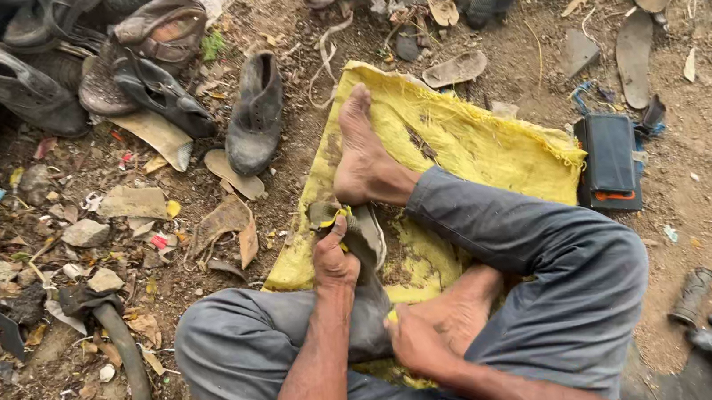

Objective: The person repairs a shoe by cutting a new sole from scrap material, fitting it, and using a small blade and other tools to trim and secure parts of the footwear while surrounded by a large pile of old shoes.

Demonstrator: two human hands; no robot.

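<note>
worn shoe (360,252) between both hands

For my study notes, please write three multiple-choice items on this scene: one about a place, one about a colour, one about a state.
1. Where does the dark shoe lie?
A. on the dirt ground beside the sack
B. on the sack
C. on the person's lap

2. What colour is the sack?
A. blue
B. yellow
C. white

3. What is the left hand doing?
A. hanging free
B. lying flat on the ground
C. gripping a worn shoe piece

Answers: 1 A, dirt lies all around it; 2 B, its cloth is yellow; 3 C, its fingers close on the piece.
</note>
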